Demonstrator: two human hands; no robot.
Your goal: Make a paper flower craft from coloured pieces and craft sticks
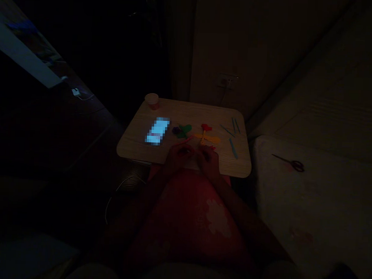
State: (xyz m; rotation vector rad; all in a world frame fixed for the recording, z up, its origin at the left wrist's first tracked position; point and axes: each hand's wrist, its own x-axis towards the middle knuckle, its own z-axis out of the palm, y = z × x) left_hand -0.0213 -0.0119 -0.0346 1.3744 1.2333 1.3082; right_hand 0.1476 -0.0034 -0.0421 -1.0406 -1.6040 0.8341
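A lobed green piece (186,128) is laid on the table (187,110), with a dark purple lump (175,131) set against its left end. To its right, a flat orange piece (215,139) is crossed by a narrow yellow strip (203,137), whose far end is met by a red piece (206,127). Between green and orange, a thin red strip (187,140) is placed slantwise.

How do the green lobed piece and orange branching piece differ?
The green lobed piece has a dark purple lump at its left, the orange branching piece a bright red lump at its far end. The green one lies nearer the glowing blue rectangle, the orange one nearer the thin blue strips. Both lie on the pale tabletop.
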